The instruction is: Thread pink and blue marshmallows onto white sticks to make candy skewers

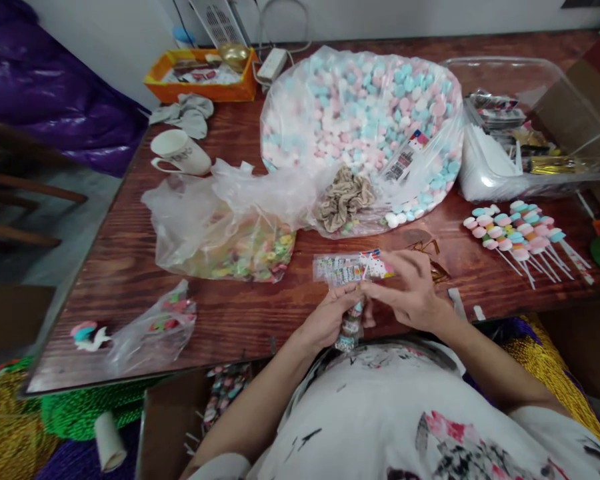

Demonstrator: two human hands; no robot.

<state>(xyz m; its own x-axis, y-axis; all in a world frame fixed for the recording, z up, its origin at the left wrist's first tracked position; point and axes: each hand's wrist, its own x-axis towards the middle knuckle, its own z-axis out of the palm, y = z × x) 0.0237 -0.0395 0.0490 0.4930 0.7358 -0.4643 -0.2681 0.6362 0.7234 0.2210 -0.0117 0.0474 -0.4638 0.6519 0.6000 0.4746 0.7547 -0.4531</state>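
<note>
Close to my body, my left hand [330,315] is closed around a marshmallow stick in a clear printed wrapper [349,331], its candy end pointing toward me. My right hand [414,293] meets it at the wrapper's far end, index finger and thumb closing there while the other fingers stay raised and spread. The exact pinch point is partly hidden. Just beyond my hands lie flat printed wrappers [337,267]. Unwrapped marshmallow sticks [517,233] lie in a bunch to the right.
A large bag of pastel marshmallows [370,100] fills the back, with a scrunchie [346,197] on it. Left of it are a bag of gummies [240,250], a mug [180,152] and an orange tray [205,92]. A clear plastic bin [485,180] stands at right, glasses [433,260] nearer.
</note>
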